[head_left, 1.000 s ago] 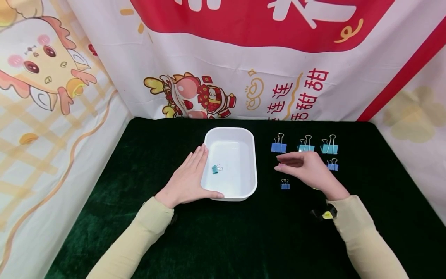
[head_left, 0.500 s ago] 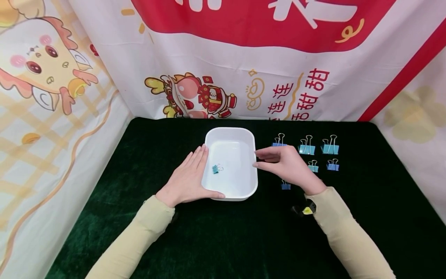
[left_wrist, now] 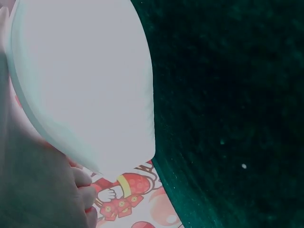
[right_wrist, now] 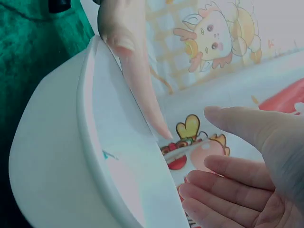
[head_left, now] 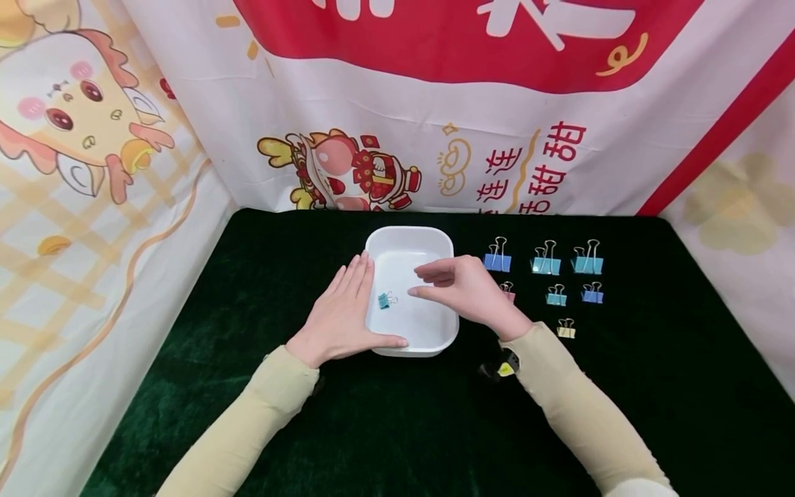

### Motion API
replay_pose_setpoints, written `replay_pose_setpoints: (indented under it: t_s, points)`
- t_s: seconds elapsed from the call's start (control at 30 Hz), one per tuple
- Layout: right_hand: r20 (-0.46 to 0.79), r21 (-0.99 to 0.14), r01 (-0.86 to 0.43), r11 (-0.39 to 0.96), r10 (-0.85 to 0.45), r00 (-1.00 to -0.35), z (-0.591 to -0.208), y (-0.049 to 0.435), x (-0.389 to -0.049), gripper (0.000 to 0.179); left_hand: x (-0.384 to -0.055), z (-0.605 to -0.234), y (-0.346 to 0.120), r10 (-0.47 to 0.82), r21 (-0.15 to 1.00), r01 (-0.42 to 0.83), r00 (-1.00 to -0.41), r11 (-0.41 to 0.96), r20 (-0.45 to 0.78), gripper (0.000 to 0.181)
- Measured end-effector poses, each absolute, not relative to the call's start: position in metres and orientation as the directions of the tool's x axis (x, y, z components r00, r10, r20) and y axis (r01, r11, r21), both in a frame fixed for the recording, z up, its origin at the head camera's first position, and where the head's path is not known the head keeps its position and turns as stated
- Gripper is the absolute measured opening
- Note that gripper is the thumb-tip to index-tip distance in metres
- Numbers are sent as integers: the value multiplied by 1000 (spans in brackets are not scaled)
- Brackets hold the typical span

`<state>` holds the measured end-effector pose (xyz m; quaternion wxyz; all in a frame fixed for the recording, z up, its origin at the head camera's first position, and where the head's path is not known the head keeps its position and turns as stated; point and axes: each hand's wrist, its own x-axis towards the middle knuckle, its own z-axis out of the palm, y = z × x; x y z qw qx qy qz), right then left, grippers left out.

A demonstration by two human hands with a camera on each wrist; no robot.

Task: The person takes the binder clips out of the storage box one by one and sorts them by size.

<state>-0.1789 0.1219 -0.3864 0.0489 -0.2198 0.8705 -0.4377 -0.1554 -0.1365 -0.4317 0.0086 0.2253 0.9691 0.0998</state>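
A white plastic box [head_left: 406, 266] stands on the dark green cloth, with one small teal binder clip [head_left: 384, 301] lying in it. My left hand [head_left: 338, 314] rests along the box's left side, fingers straight and thumb along the front rim. Over the inside of the box, from the right, reaches my right hand [head_left: 462, 286]. Its thumb stands apart from its fingers, and the right wrist view shows nothing between them. A pink binder clip [head_left: 508, 293] sits just right of that hand, partly covered by it.
Several binder clips stand in rows right of the box: a blue clip [head_left: 497, 261] and teal clips at the back, a smaller teal clip [head_left: 556, 297] and blue clip [head_left: 593, 294] before them, and a pale yellow clip [head_left: 566, 329] nearest. Printed cloth [head_left: 428, 159] hangs behind.
My right hand has moved left from beside the pink clip, across the rim and over the box. The pale yellow clip now shows; the small dark blue one is hidden behind the right wrist.
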Motion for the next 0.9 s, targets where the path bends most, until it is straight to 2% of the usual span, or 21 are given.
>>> replay_pose_setpoints:
  t_s: [0.4, 0.9]
  points:
    - [17, -799, -285, 529, -455, -891, -398, 91, -193, 45, -152, -431, -137, 425, 193, 421, -905, 886, 22, 145]
    - [-50, -770, -225, 597, -408, -912, -418, 74, -206, 42, -151, -433, -136, 421, 191, 414, -907, 890, 4, 148]
